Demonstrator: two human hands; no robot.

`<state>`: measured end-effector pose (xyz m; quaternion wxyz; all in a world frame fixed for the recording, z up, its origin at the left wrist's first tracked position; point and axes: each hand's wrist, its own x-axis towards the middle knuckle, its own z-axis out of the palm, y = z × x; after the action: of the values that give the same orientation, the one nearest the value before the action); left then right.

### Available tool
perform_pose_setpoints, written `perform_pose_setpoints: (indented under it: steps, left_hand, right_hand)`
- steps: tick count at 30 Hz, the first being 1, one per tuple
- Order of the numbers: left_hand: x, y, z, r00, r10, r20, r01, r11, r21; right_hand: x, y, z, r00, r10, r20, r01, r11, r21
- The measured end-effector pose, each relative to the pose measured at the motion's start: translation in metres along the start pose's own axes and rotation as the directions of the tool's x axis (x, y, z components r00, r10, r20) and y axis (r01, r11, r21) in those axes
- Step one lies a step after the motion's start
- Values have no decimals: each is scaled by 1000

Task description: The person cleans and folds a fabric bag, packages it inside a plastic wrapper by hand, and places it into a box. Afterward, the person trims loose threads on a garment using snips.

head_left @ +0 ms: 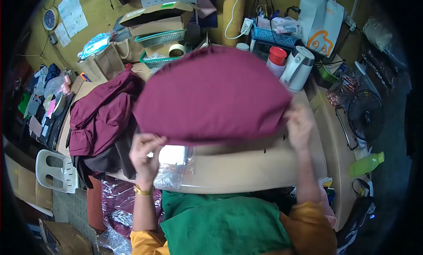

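A large piece of maroon cloth [211,96] billows above the table, its edges slightly blurred by motion. My left hand [147,151] pinches its lower left edge, with a gold bracelet at the wrist. At the lower right corner, my right hand [299,122] is closed on the same cloth, its fingertips partly blurred. Beneath the left side of the cloth, clear plastic bags [172,167] lie by the table's near edge. Whether the cloth is a finished garment I cannot tell.
Maroon and dark garments [103,118] are heaped on the table's [238,171] left. A red-lidded container [276,59] and an electric kettle [298,69] stand at the back right. A white stool [57,169] is at left, a black fan [365,114] at right.
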<state>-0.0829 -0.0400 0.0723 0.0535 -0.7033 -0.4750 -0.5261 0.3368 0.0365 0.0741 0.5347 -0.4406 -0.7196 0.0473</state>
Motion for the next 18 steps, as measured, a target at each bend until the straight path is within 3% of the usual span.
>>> perform_pose_setpoints:
  steps: [1,2,3,4,6,8,9,10,11,12,15,17,18]
  left_hand:
    - [-26,-7,7,981,-117,154,114,993,24]
    - [-52,-24,16,956,-124,266,160,980,-118]
    - [-70,-24,12,847,-298,440,360,931,-64]
    - [-85,-31,11,812,-357,462,399,917,6]
    - [-96,-36,11,769,-414,487,434,898,78]
    - [-94,-35,13,849,-410,332,417,907,55]
    - [-88,-33,15,848,-407,340,415,908,52]
    - [-77,-29,18,909,-266,321,263,963,52]
    - [-66,-24,20,947,-116,301,105,993,54]
    - [-57,-18,20,929,-137,343,131,991,40]
    - [-43,-15,26,938,-92,334,80,995,51]
    - [-38,-18,23,931,-24,365,-9,996,88]
    - [-39,-26,22,930,-26,367,1,998,68]
  right_hand:
    - [-32,11,6,971,204,122,-209,977,31]
    - [-65,33,12,931,271,246,-293,954,58]
    - [-91,50,13,871,326,367,-377,923,75]
    - [-106,51,14,868,335,366,-385,920,70]
    - [-125,44,17,734,543,409,-671,675,308]
    - [-125,33,17,745,537,395,-662,667,341]
    - [-122,26,19,760,525,383,-647,664,375]
    - [-121,25,22,759,531,377,-649,663,373]
    - [-119,25,25,819,466,335,-565,759,324]
    - [-118,23,27,869,393,300,-472,840,268]
    - [-102,13,37,860,462,217,-510,798,321]
    - [-101,28,35,871,416,262,-478,840,257]
    - [-98,33,38,924,333,187,-374,889,263]
